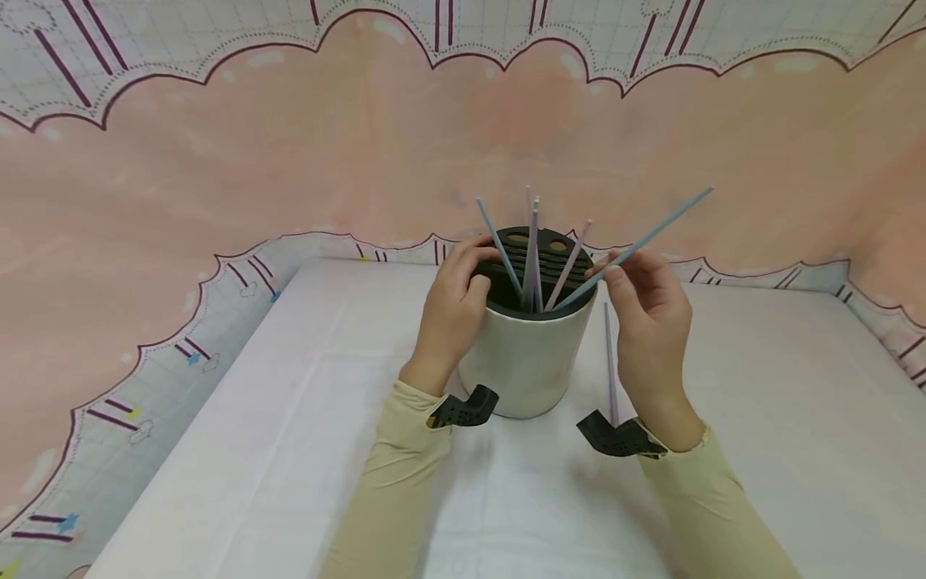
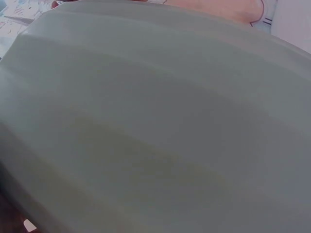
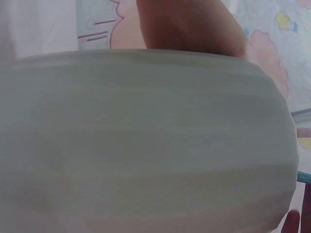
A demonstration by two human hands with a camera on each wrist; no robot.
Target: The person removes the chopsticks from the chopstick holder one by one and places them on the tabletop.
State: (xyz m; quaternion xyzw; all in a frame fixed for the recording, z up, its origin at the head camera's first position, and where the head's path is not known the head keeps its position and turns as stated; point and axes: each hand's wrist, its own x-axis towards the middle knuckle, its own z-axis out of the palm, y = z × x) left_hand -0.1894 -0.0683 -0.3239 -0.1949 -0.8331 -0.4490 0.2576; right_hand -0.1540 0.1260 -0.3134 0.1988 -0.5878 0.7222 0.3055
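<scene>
A white holder (image 1: 524, 362) with a black slotted top (image 1: 551, 256) stands on the table. My left hand (image 1: 452, 310) grips its rim from the left, thumb at the front edge. Between the thumb and fingers of my right hand (image 1: 651, 310) is a thin, straw-like blue stick (image 1: 669, 217). It slants up to the right, its lower end inside the holder's front opening. Other sticks stand there: another blue stick (image 1: 495, 237), a pink stick (image 1: 575, 257) and several pale purple ones (image 1: 531, 265). The holder's wall (image 2: 160, 116) fills most of both wrist views.
A lavender stick (image 1: 610, 362) lies on the table just right of the holder, partly behind my right wrist. White cloth (image 1: 253, 450) covers the table. A peach patterned curtain (image 1: 289, 161) hangs behind and around it. Each wrist wears a black camera mount (image 1: 470, 408).
</scene>
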